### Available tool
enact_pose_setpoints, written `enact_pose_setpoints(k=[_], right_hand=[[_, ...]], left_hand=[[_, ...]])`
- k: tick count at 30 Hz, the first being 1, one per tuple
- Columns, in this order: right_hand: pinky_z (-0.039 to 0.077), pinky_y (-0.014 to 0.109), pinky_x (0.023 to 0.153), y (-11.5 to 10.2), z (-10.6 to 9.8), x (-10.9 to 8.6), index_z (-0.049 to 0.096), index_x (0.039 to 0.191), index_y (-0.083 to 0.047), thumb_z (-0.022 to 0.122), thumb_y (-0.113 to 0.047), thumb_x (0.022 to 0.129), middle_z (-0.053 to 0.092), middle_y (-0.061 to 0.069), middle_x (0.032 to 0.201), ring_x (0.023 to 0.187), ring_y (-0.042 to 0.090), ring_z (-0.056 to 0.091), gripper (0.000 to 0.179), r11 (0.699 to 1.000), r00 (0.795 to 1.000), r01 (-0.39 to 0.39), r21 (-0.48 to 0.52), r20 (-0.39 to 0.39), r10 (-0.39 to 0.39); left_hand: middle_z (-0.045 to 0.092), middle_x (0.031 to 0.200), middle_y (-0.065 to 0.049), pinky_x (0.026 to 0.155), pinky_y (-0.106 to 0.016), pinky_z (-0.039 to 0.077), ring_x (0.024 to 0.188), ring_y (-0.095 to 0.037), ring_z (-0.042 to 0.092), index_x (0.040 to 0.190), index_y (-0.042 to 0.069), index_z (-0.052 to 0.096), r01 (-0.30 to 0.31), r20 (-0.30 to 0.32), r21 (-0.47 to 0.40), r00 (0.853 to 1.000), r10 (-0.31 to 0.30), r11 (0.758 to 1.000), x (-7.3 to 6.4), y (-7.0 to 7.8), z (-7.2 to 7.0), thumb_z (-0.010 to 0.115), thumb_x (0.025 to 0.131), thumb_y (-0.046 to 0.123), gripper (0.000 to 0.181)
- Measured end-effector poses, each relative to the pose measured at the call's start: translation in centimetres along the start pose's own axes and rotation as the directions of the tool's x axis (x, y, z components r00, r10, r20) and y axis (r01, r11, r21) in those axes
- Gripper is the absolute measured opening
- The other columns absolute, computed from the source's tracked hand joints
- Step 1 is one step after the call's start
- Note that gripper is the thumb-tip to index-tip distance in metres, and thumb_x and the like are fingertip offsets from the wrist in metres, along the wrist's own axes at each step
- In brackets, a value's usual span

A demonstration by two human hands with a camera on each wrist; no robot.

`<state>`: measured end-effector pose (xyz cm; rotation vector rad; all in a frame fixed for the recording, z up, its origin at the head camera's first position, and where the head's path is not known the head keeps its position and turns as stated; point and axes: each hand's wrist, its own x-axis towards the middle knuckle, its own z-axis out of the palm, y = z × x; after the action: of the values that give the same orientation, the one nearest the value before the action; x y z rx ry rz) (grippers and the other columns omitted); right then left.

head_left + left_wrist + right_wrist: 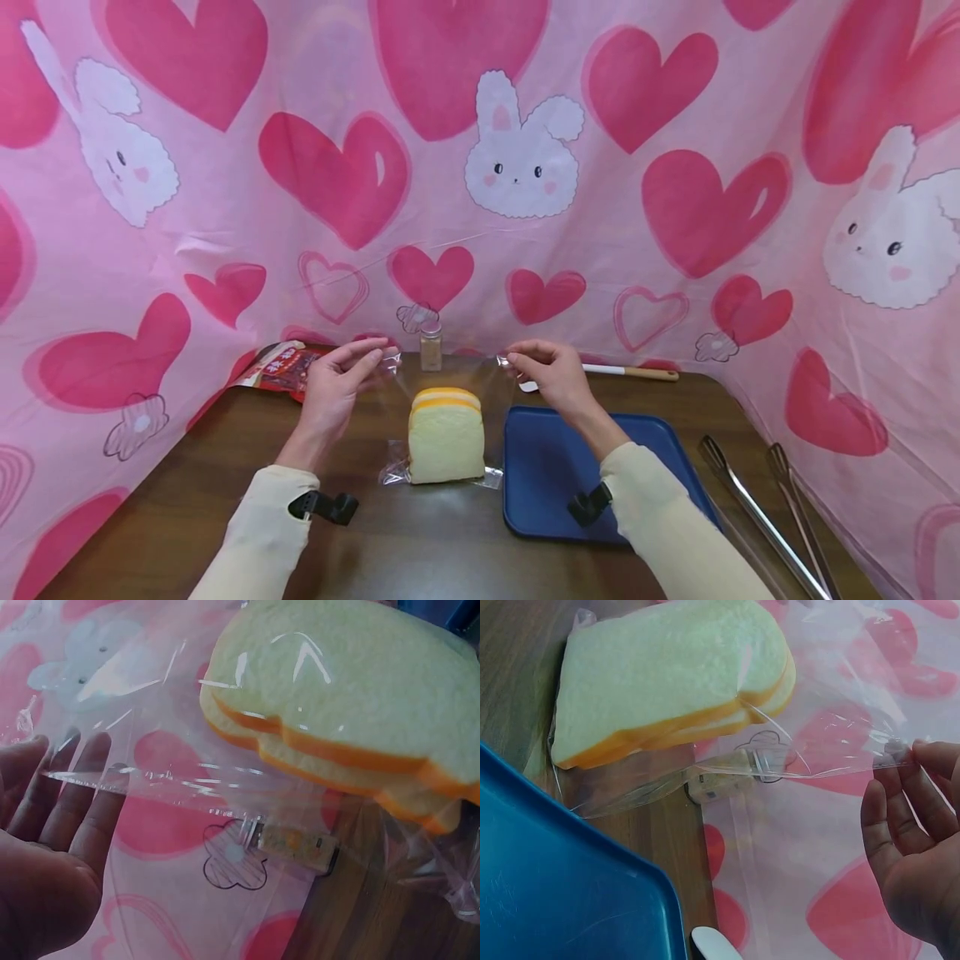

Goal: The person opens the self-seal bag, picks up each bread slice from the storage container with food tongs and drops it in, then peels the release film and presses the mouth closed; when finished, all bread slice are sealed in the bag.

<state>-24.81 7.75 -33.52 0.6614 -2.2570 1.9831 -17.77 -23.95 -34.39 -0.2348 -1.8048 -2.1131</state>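
Slices of bread [447,442] stand inside a clear plastic bag [492,477], held upright above the table. At the bag's top left corner, my left hand [335,385] pinches the film between thumb and fingers. My right hand [556,374] pinches the opposite top corner. In the left wrist view, the bread [345,682] shows orange-brown crust edges through the shiny film, and the left hand [60,847] is at the bag's edge. The right wrist view has the right hand [919,847] gripping the stretched corner, its other fingers loosely bent.
A blue tray [555,475] lies right of the bag. Behind stand a small jar [431,350] and a wooden-handled spatula [630,372]. A red food packet [285,368] lies back left. Metal tongs [765,517] lie at the right. Pink heart-patterned cloth [442,217] surrounds the table.
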Motion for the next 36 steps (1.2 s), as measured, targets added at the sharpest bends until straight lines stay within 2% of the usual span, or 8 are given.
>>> enact_pose_setpoints(k=[4,11,16,21,23,27,30,36], right_hand=[[0.065,0.034,0.077,0.11,-0.01,0.10,0.072,0.120,0.011,0.073,-0.009,0.100,0.080,0.000,0.089,0.080,0.013,0.076,0.028,1.000,1.000,-0.001,0.019,0.002,0.001],[0.063,0.025,0.071,0.23,-0.04,0.14,0.069,0.121,0.015,0.071,-0.009,0.101,0.079,-0.001,0.088,0.076,0.009,0.073,0.032,0.999,1.000,-0.006,0.037,-0.009,0.006],[0.063,0.028,0.070,0.21,-0.03,0.17,0.072,0.121,0.009,0.073,-0.010,0.100,0.079,0.002,0.090,0.077,0.015,0.072,0.028,1.000,1.000,0.008,0.012,-0.021,-0.008],[0.064,0.030,0.070,0.18,-0.03,0.18,0.075,0.122,0.002,0.073,-0.010,0.100,0.079,0.006,0.092,0.075,0.016,0.072,0.025,0.999,0.999,0.035,0.009,-0.016,-0.035],[0.064,0.028,0.069,0.21,-0.03,0.16,0.074,0.122,0.004,0.072,-0.009,0.100,0.079,0.008,0.093,0.075,0.014,0.072,0.026,0.999,0.999,0.044,0.020,-0.010,-0.044],[0.063,0.026,0.068,0.27,-0.03,0.16,0.072,0.123,0.008,0.071,-0.008,0.101,0.079,0.009,0.094,0.075,0.011,0.071,0.027,0.998,0.998,0.056,0.042,-0.002,-0.056],[0.062,0.025,0.068,0.28,-0.03,0.14,0.072,0.123,0.009,0.071,-0.007,0.101,0.079,0.007,0.094,0.077,0.011,0.071,0.028,0.997,0.998,0.055,0.062,0.004,-0.056],[0.063,0.025,0.069,0.23,0.01,-0.02,0.072,0.124,0.009,0.069,-0.006,0.102,0.078,-0.002,0.090,0.077,0.011,0.071,0.027,0.996,0.999,0.042,0.081,0.014,-0.043]], left_hand=[[0.082,0.102,0.011,0.085,-0.029,0.064,0.094,-0.012,0.081,0.131,-0.005,0.068,0.002,0.025,0.032,1.000,-0.003,0.999,0.00,-0.04,-0.45,0.069,0.103,0.011,0.033],[0.083,0.104,0.007,0.087,-0.033,0.064,0.095,-0.014,0.081,0.127,-0.005,0.070,-0.040,0.066,0.014,0.997,0.039,0.999,0.08,-0.14,-0.69,0.068,0.103,0.008,0.028],[0.082,0.104,0.006,0.086,-0.033,0.064,0.095,-0.014,0.081,0.128,-0.008,0.068,-0.054,0.067,0.017,0.996,0.052,0.998,0.08,-0.15,-0.70,0.068,0.103,0.008,0.030],[0.082,0.105,0.004,0.084,-0.035,0.065,0.094,-0.015,0.081,0.129,-0.013,0.063,-0.095,0.079,0.007,0.992,0.094,0.995,0.13,-0.13,-0.64,0.068,0.102,0.004,0.032],[0.082,0.106,0.004,0.084,-0.036,0.065,0.093,-0.015,0.081,0.127,-0.010,0.066,-0.110,0.087,-0.001,0.990,0.109,0.994,0.17,-0.14,-0.64,0.068,0.102,0.003,0.028],[0.082,0.106,0.004,0.085,-0.037,0.065,0.093,-0.015,0.081,0.117,0.004,0.074,-0.117,0.088,-0.016,0.989,0.118,0.993,0.22,-0.14,-0.66,0.068,0.102,0.003,0.016],[0.081,0.104,0.004,0.084,-0.036,0.065,0.091,-0.013,0.080,0.113,0.006,0.075,-0.112,0.076,-0.018,0.991,0.113,0.994,0.23,-0.13,-0.68,0.066,0.103,0.002,0.014],[0.081,0.104,0.006,0.086,-0.036,0.065,0.094,-0.011,0.080,0.110,0.000,0.072,-0.108,0.083,-0.008,0.991,0.109,0.994,0.27,-0.01,-0.80,0.063,0.103,-0.001,0.011]])
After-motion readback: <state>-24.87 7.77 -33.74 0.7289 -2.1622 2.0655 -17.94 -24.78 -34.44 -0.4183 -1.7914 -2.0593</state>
